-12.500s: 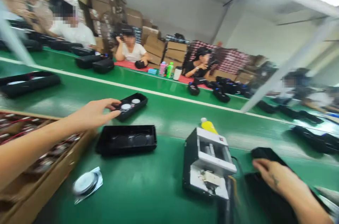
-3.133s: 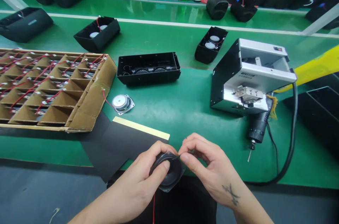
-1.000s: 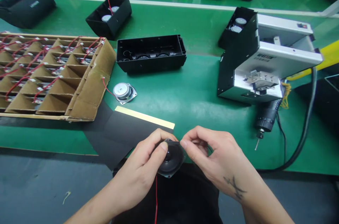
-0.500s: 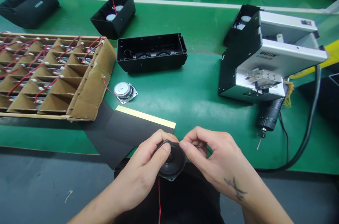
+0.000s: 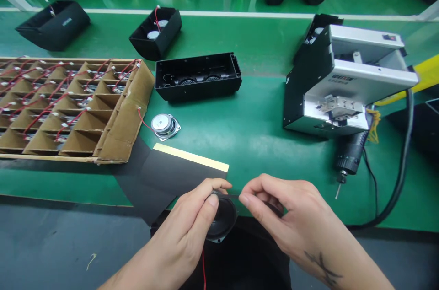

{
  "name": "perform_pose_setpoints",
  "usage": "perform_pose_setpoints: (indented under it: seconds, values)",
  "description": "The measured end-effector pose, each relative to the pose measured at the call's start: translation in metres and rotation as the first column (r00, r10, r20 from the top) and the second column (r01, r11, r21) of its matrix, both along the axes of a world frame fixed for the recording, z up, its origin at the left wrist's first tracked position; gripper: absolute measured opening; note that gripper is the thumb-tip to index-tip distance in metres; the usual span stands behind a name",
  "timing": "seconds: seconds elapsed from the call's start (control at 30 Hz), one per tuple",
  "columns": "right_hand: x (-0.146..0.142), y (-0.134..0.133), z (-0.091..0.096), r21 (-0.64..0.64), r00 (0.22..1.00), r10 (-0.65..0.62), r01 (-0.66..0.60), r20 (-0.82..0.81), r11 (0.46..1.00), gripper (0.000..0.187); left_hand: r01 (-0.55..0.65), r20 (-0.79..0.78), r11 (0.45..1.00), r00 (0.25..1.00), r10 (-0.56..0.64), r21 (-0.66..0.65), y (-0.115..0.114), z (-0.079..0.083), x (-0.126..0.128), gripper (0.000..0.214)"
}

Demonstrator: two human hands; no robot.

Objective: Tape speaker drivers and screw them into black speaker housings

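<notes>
The left hand point(image 5: 192, 230) grips a black speaker cone point(image 5: 222, 219) at its rim, fingers curled around it. The right hand point(image 5: 284, 210) pinches a thin black strip point(image 5: 230, 196) between thumb and forefinger at the cone's top edge, just in front of the green table point(image 5: 260, 120).

— What colour is the round speaker driver point(image 5: 221, 219) with the soft cone?

— Black, with a thin red wire point(image 5: 203, 271) hanging from it.

— And the flat-topped work bench point(image 5: 254, 116)?

— Glossy green, with a white stripe point(image 5: 219, 14) running along its far side.

— The divided cardboard tray point(image 5: 68, 107) at the left edge?

— Brown, laced with red leads. Beside it lies a silver-backed loose speaker point(image 5: 165, 125).

— The long plastic housing point(image 5: 198, 76)?

— Black. The boxy screw feeder point(image 5: 346, 82) is silver-white with black sides, and the paper strip point(image 5: 190, 157) is pale yellow on a black sheet point(image 5: 161, 180).
</notes>
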State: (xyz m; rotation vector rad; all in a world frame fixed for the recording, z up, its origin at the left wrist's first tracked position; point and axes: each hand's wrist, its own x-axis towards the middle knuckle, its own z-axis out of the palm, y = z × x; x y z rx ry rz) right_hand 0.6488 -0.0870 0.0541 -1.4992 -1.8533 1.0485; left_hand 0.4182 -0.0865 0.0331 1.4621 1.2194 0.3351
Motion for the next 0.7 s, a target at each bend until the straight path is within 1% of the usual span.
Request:
perform_pose_setpoints:
  seconds: [0.13, 0.23, 0.3, 0.37, 0.53, 0.6, 0.7]
  values:
    - [0.002, -0.002, 0.002, -0.005, 1.0, 0.02, -0.02, 0.018, 1.0, 0.022, 0.086, 0.018, 0.994, 0.996, -0.087, 0.072, 0.005, 0.004, 0.002, 0.028]
    - [0.002, -0.001, 0.001, 0.011, 0.999, 0.014, -0.013, -0.034, 1.0, 0.021, 0.093, 0.088, 0.993, 0.991, -0.1, 0.077, 0.011, 0.007, 0.004, 0.026]
    - [0.001, -0.001, 0.0, 0.018, 0.996, 0.017, -0.015, -0.09, 1.0, 0.02, 0.082, 0.132, 0.996, 0.988, -0.085, 0.026, 0.013, 0.009, 0.004, 0.027]
    - [0.0, -0.001, -0.001, 0.018, 0.992, 0.023, -0.021, -0.125, 1.0, 0.019, 0.084, 0.151, 0.994, 0.986, -0.073, -0.07, 0.013, 0.01, 0.003, 0.026]
    - [-0.002, 0.0, -0.003, -0.043, 0.987, 0.032, -0.039, -0.156, 0.998, 0.022, 0.095, 0.227, 0.95, 0.974, -0.027, -0.297, 0.009, 0.013, 0.0, 0.03]
    - [-0.004, 0.001, -0.003, -0.061, 0.989, 0.023, -0.032, -0.146, 0.998, 0.024, 0.095, 0.254, 0.933, 0.967, -0.003, -0.348, 0.007, 0.014, 0.0, 0.033]
    - [-0.005, 0.003, -0.004, -0.066, 0.993, 0.019, -0.027, -0.115, 0.997, 0.025, 0.107, 0.266, 0.923, 0.964, -0.005, -0.37, 0.006, 0.015, 0.0, 0.035]
